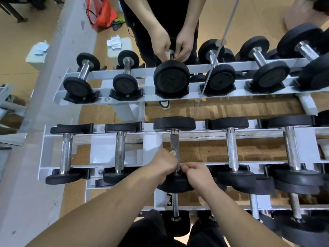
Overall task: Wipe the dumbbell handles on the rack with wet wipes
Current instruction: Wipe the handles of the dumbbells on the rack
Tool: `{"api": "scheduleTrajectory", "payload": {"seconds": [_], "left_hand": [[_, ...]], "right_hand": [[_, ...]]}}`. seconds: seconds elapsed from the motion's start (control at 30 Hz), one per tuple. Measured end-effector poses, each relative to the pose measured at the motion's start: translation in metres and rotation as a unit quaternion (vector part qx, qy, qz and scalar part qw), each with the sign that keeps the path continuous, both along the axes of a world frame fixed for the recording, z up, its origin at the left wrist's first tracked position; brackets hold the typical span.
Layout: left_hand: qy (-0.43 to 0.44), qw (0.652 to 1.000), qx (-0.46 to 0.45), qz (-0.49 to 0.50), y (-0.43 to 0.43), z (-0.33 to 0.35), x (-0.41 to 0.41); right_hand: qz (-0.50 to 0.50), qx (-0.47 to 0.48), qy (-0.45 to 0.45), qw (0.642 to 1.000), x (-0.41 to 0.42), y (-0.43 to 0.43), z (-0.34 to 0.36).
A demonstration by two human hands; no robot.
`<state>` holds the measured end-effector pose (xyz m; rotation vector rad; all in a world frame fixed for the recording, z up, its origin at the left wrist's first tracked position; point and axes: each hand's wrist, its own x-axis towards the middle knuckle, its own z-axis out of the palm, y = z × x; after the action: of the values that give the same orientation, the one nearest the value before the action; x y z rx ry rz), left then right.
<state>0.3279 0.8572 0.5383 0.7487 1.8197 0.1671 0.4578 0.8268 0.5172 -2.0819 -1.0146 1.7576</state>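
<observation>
Gripping the knurled dumbbell handle [174, 142] at the centre of the frame, the left hand [164, 162] has its grip closed round the bar over a wet wipe [172, 153]. Only a pale corner of the wipe shows, at the upper edge of the fist. Just right of it, the right hand [197, 175] keeps a narrow grip, fingertips pinching the same handle at its lower end beside the black end weight. This dumbbell lies third from the left on the lower tier of the white rack [99, 147]. Raised marks on the black end plates of the upper tier are too blurred to read. At upper centre a second person's hands [161, 42] work a white wipe on another dumbbell's handle. A red bag [102, 13] lies on the floor at upper left.
</observation>
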Motion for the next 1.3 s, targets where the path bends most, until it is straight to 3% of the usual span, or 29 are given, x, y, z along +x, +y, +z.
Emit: {"api": "scheduleTrajectory", "payload": {"seconds": [0.17,0.3,0.4,0.5,0.57,0.67,0.8,0.87,0.97,1.07,1.13,1.23,1.3], "left_hand": [[-0.129,0.965,0.066,0.22,0.052,0.002,-0.003],[-0.104,0.987,0.096,0.082,0.014,0.01,-0.005],[-0.162,0.985,0.057,0.01,-0.019,0.025,-0.021],[-0.226,0.963,0.061,0.135,-0.018,0.044,-0.033],[-0.274,0.937,0.085,0.199,-0.011,0.05,-0.037],[-0.357,0.908,0.07,0.209,-0.009,0.051,-0.036],[-0.498,0.845,0.014,0.193,-0.02,0.054,-0.02],[-0.517,0.839,0.024,0.169,-0.023,0.05,-0.011],[-0.43,0.888,0.041,0.156,-0.019,0.047,-0.001],[-0.285,0.944,0.061,0.154,-0.018,0.043,-0.004],[-0.16,0.974,0.122,0.1,-0.024,0.033,-0.016],[0.013,0.967,0.234,-0.096,-0.045,0.015,-0.03],[0.051,0.94,0.289,-0.173,-0.061,0.001,-0.03]], "right_hand": [[0.018,0.006,-0.017,1.0,-0.001,0.001,0.0],[0.018,0.015,-0.024,0.999,0.0,0.0,0.0],[0.024,0.021,-0.03,0.999,0.0,-0.001,-0.003],[0.032,0.037,-0.048,0.998,-0.003,-0.005,0.002],[-0.017,0.069,-0.037,0.997,-0.001,-0.008,0.016],[-0.151,0.091,0.104,0.979,0.007,-0.002,0.036],[-0.102,-0.004,0.336,0.936,0.026,0.008,0.049],[-0.088,-0.051,0.387,0.917,0.028,0.009,0.057],[-0.134,-0.058,0.362,0.921,0.027,0.009,0.059],[-0.23,-0.056,0.298,0.925,0.034,0.015,0.05],[-0.285,-0.032,0.234,0.929,0.043,0.023,0.045],[-0.284,0.009,0.153,0.946,0.041,0.039,0.041],[-0.261,0.019,0.119,0.958,0.026,0.048,0.034]]}}
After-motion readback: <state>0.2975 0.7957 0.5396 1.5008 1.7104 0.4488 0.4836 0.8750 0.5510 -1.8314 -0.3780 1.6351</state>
